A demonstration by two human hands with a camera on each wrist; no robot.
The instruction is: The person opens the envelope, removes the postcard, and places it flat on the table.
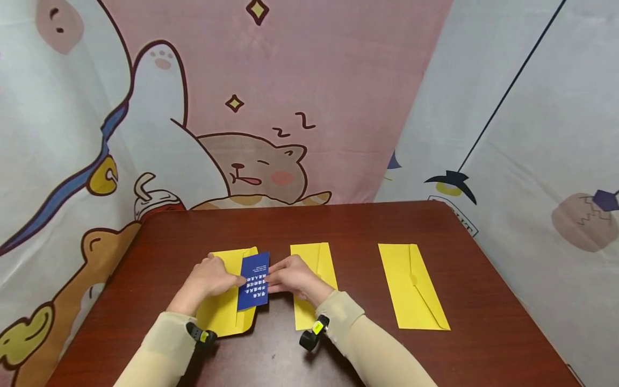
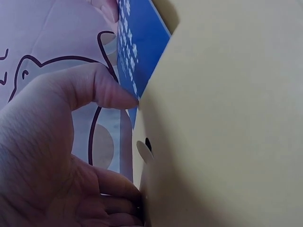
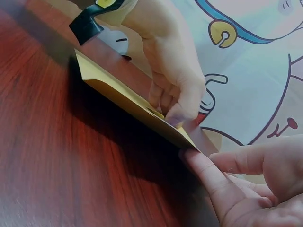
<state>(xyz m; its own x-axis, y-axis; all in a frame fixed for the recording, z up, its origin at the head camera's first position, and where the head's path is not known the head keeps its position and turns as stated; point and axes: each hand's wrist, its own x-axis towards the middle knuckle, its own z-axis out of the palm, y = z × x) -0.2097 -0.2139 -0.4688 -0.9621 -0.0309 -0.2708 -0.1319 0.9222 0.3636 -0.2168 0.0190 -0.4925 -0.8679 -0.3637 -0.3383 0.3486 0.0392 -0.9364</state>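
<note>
Behind the dark red wooden table hangs a cloth with cartoon animals. On this table lies the left envelope, yellow, with its flap unfolded toward the person's right; I take it as my landmark for all places. Over the flap, at the right side of the left envelope, is the blue card, with white writing.

Important, in my judgement, is how the card stands to the envelope's mouth: the long side of its visible part runs from near to far, almost parallel to this mouth, and its left edge is just at it. How much of the card is inside, if any, I cannot tell.

On the right of the card, the right hand pinches its outer edge, so this hand is the nearer one for the card. On the opposite side, the left hand grips the left envelope, and its thumb reaches to the mouth, close by the card's left edge.

Farther right of the left envelope are the middle envelope, partly covered by the right hand, and, well apart, the right envelope.
</note>
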